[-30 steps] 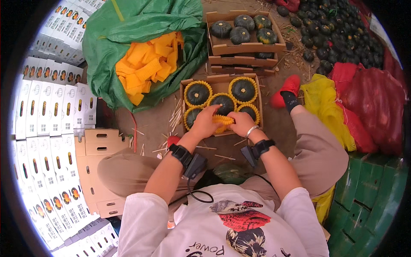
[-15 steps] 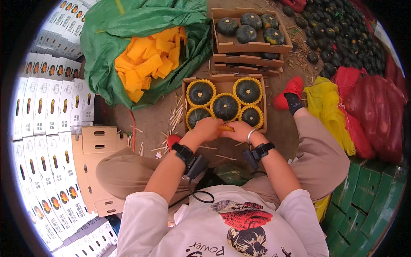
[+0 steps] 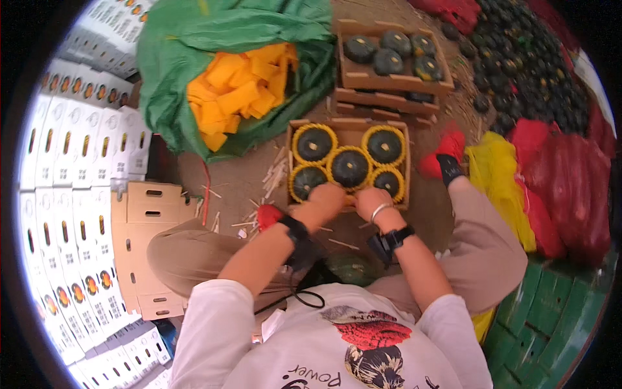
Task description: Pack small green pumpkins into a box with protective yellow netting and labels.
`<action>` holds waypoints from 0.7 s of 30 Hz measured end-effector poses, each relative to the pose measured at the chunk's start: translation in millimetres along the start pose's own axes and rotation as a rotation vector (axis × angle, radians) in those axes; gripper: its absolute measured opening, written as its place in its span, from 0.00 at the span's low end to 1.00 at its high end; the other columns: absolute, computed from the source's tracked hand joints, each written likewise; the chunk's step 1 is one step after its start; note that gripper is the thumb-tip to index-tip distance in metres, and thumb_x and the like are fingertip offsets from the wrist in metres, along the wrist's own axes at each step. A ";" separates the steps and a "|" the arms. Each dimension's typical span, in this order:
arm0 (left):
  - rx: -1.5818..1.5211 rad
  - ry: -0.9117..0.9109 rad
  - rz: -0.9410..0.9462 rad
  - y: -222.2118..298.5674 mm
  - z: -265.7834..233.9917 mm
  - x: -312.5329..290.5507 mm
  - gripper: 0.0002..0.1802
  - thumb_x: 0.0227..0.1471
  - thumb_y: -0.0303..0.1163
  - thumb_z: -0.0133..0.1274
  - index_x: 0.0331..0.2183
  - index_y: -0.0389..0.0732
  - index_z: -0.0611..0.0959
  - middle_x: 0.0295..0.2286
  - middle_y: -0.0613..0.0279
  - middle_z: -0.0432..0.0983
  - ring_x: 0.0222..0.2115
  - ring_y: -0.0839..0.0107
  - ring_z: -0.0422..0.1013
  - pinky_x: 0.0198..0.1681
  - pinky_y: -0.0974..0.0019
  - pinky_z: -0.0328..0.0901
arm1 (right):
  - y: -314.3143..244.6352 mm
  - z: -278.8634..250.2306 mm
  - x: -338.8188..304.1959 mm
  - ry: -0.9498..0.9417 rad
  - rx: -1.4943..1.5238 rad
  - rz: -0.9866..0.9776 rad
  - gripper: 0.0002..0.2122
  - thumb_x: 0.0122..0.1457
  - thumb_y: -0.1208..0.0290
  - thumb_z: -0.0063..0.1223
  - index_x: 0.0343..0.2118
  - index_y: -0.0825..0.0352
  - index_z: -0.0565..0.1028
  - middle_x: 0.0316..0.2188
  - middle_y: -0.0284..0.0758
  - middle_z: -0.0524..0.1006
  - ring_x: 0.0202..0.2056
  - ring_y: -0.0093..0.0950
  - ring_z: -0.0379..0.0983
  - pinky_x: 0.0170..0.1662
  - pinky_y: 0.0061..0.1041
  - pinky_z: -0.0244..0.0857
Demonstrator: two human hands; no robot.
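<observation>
A cardboard box (image 3: 347,126) lies in front of me with several dark green squashes inside, each ringed by a yellow foam net; the middle squash (image 3: 349,170) is the largest in sight. At the near edge of the box, my left hand (image 3: 328,198) is closed, its knuckles up, beside the near-left squash (image 3: 309,184). Close by, my right hand (image 3: 372,202) is also closed, just below the near-right squash (image 3: 387,185). A small yellow-orange piece of foam net (image 3: 350,200) shows between the two hands; my fingers hide most of it.
A green sack (image 3: 170,97) at the far left holds yellow foam nets (image 3: 243,91). Beyond the box stand stacked cartons (image 3: 395,81) of squashes. Loose squashes (image 3: 525,71) heap at far right, near red and yellow mesh bags (image 3: 495,188). White cartons (image 3: 68,149) line the left.
Less of the foam net shows between my hands, and my right hand has curled tighter. The whole view has shifted a little, with the box appearing slightly lower and farther right.
</observation>
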State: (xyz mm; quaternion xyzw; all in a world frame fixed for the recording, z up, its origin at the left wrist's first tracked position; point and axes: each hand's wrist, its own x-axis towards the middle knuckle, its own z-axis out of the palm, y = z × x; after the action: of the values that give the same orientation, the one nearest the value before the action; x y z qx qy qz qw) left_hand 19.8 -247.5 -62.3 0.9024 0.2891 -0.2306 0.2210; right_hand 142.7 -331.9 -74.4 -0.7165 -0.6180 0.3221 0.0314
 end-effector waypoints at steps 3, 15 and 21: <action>0.200 0.327 0.084 20.4 26.0 13.3 0.09 0.38 0.30 0.47 0.24 0.37 0.79 0.24 0.54 0.71 0.24 0.58 0.72 0.24 0.60 0.67 | -1.0 16.8 1.4 0.176 -0.160 0.236 0.08 0.46 0.72 0.45 0.26 0.63 0.76 0.29 0.41 0.73 0.33 0.38 0.71 0.35 0.35 0.64; -0.218 1.179 -0.385 -196.9 -119.4 54.9 0.25 0.37 0.25 0.49 0.43 0.38 0.68 0.40 0.42 0.65 0.43 0.49 0.60 0.47 0.60 0.56 | -20.3 6.1 -1.3 0.179 0.049 -0.105 0.08 0.44 0.71 0.52 0.30 0.61 0.75 0.25 0.37 0.70 0.29 0.36 0.68 0.31 0.33 0.64; 0.344 0.732 -0.386 -262.0 -135.8 81.2 0.32 0.39 0.24 0.48 0.50 0.45 0.62 0.36 0.47 0.69 0.38 0.54 0.66 0.40 0.58 0.61 | -40.6 -23.2 -16.6 0.280 0.309 -0.130 0.09 0.47 0.68 0.49 0.33 0.62 0.74 0.26 0.39 0.70 0.29 0.38 0.68 0.32 0.35 0.63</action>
State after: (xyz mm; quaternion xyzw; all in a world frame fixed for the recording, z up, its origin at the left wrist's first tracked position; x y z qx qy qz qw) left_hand -45.5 51.5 -67.9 0.8778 0.4687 0.0219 -0.0963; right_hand 118.7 -329.2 -31.1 -0.6995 -0.5957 0.3078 0.2472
